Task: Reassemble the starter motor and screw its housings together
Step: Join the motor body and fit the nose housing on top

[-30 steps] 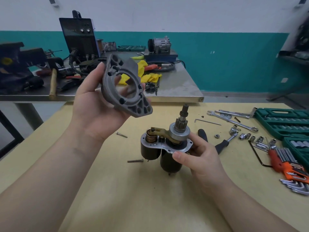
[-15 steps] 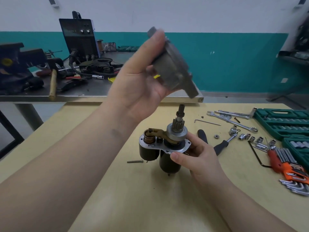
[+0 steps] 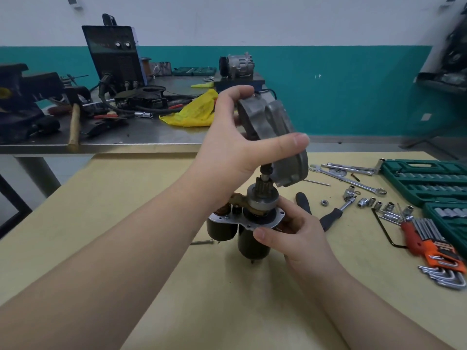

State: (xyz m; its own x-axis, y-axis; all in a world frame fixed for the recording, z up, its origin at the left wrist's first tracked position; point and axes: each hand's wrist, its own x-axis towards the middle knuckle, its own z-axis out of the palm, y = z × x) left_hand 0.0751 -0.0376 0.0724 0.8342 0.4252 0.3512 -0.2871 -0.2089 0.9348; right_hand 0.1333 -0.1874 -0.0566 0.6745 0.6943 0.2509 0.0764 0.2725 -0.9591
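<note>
Two hands engaged: left hand (image 3: 232, 150) grips nose housing (image 3: 275, 137) tilted above pinion shaft (image 3: 265, 173), right hand (image 3: 298, 231) grips starter motor body (image 3: 250, 238) upright on table (image 3: 151, 188)

Starter motor (image 3: 249, 223) stands on the bench (image 3: 151, 198), housing (image 3: 275, 132) above its shaft, loose bolt (image 3: 202, 242) to its left, wrenches (image 3: 348, 176) and socket cases (image 3: 427, 181) to its right.

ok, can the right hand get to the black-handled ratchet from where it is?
Probably yes, once freed. The ratchet lies bare on the table just beyond the right hand, nothing between them, but that hand grips the starter motor.
</note>
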